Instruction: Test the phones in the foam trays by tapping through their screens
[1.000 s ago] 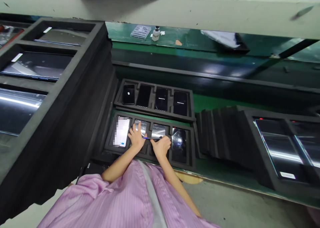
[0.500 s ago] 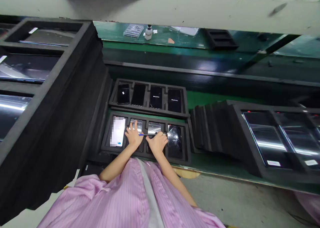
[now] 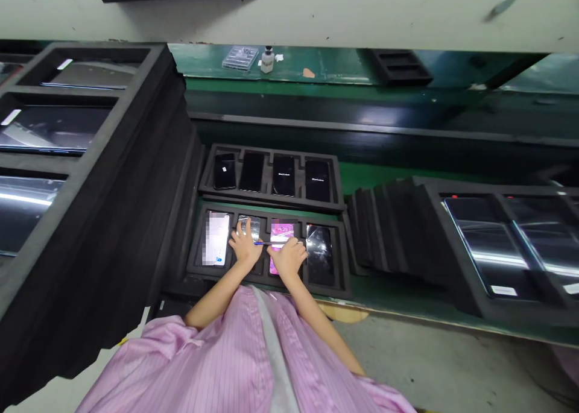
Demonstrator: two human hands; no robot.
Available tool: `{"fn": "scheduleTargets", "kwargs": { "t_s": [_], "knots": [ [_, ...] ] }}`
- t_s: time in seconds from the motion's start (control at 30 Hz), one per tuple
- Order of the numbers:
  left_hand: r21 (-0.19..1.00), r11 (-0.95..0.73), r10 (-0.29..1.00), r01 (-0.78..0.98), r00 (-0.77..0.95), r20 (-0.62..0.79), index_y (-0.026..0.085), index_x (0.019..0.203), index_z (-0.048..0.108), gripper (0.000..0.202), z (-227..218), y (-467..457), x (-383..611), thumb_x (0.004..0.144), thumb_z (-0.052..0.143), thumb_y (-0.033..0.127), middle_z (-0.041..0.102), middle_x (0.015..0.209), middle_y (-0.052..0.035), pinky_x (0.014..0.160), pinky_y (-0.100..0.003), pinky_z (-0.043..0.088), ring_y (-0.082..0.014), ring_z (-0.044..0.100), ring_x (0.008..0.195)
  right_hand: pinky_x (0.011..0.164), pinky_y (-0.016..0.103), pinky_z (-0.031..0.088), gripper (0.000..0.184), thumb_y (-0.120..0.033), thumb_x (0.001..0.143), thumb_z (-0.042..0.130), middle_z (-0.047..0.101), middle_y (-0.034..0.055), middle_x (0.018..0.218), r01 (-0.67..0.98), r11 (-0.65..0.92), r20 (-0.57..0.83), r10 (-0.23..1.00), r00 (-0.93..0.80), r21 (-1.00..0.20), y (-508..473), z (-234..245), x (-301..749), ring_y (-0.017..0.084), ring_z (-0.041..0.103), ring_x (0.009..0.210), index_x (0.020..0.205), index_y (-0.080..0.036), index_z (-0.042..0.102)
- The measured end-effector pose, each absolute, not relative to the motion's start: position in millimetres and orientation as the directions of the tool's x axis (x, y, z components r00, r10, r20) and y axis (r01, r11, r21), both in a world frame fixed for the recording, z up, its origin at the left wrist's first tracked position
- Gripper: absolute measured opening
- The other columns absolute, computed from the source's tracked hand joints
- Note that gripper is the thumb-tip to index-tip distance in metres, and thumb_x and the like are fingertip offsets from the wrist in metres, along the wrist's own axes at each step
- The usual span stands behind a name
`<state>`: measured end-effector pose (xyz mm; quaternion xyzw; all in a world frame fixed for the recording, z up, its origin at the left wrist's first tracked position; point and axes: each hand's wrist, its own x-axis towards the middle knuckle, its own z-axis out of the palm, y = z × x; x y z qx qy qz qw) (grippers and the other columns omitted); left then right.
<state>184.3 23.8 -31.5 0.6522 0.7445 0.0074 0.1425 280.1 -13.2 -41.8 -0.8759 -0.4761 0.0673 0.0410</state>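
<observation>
Took the near foam tray as the reference throughout. Found four phones seated side by side in its four slots.

Recorded the left hand lying open and flat, fingers spread, on the second phone from that tray's left end, with nothing clasped in it.

Recorded the right hand over the near part of the third phone, fingers curled closed round a thin stylus. Saw the stylus held crosswise, roughly parallel to the tray's long edge, with the blue end reaching left to the left hand's fingers and the other end showing past the right hand's knuckles. Could not confirm contact between stylus and glass.

Noted the third phone lit pink, with its far half clear of the hand, just beyond the stylus.

Noted the first phone, lit white, in the tray's left end slot, and the fourth phone, dark, in its right end slot, neither touched.

Logged a far tray with four dark phones directly behind the near tray. Logged a left stack and a right stack of similar foam trays flanking the near tray, both topped with larger glossy panels.
</observation>
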Motion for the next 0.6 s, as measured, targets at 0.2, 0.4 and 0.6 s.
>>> {"fn": "scheduleTargets", "kwargs": {
  "t_s": [0.2,0.4,0.6],
  "knots": [
    [0.210,0.150,0.973,0.966,-0.107,-0.203,0.023,0.139,0.027,0.072,-29.9,24.3,183.9,0.075,0.056,0.035,0.033,0.140,-0.0135,0.083,-0.042,0.040,-0.0315,0.043,0.107,0.080,0.041,0.032,0.049,-0.047,0.069,0.062,0.054,0.0194,0.094,0.795,-0.575,-0.142,0.818,0.557,-0.194,-13.0,-35.1,283.6,0.033,0.049,0.092,0.096,-0.011,0.043],
    [0.241,0.152,0.973,0.959,-0.103,-0.205,0.022,0.138,0.030,0.070,-29.6,24.3,183.7,0.074,0.054,0.036,0.034,0.139,-0.0133,0.084,-0.042,0.040,-0.0315,0.043,0.108,0.076,0.038,0.036,0.041,-0.050,0.070,0.059,0.055,0.0143,0.097,0.697,-0.448,-0.034,0.853,0.520,-0.560,-34.2,-33.8,308.1,0.028,0.049,0.092,0.087,-0.019,0.038],
    [0.238,0.154,0.976,0.959,-0.111,-0.187,0.023,0.139,0.029,0.073,-38.0,22.6,186.9,0.074,0.058,0.036,0.034,0.140,-0.0131,0.086,-0.044,0.040,-0.0320,0.044,0.110,0.074,0.033,0.039,0.022,-0.041,0.086,0.039,0.061,0.0044,0.086,0.576,-0.085,0.046,0.977,0.209,-0.813,-49.0,-26.2,312.3,0.018,0.053,0.080,0.075,-0.023,0.039]
  ]
}}
